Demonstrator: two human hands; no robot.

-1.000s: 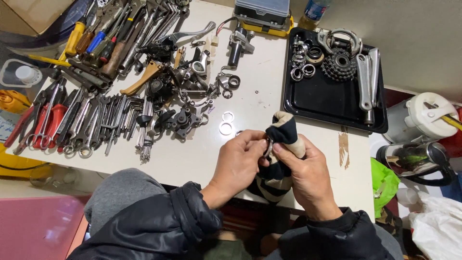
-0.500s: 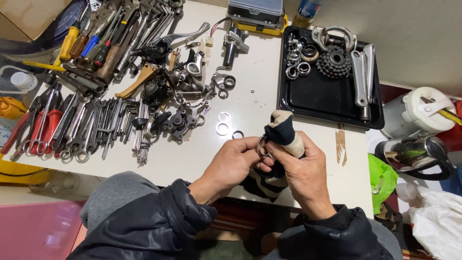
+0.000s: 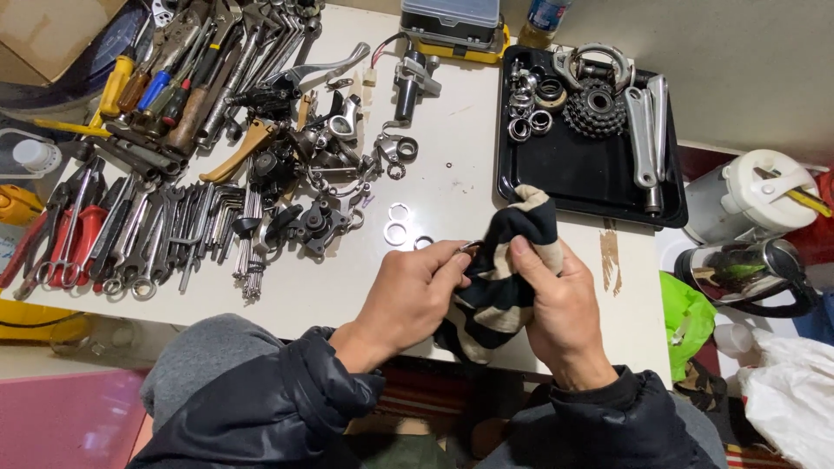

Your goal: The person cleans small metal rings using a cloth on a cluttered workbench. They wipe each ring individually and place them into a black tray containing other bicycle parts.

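My left hand [image 3: 415, 295] pinches a small metal ring [image 3: 470, 247] at its fingertips, pressed against a black and cream striped rag [image 3: 508, 278]. My right hand [image 3: 563, 308] grips that rag, thumb on top, bunching it around the ring. Both hands hover over the near edge of the white table [image 3: 452, 148]. Three loose metal washers [image 3: 398, 224] lie on the table just beyond my left hand.
A black tray [image 3: 573, 178] at the back right holds a cog cluster [image 3: 594, 108], crank arms and bearing rings. Wrenches, pliers, screwdrivers and bike parts [image 3: 200, 174] crowd the table's left half. A kettle-like container [image 3: 747, 195] and bags stand right of the table.
My hands have kept working the ring in the rag, which sits a little more bunched; my view has shifted slightly down and closer.
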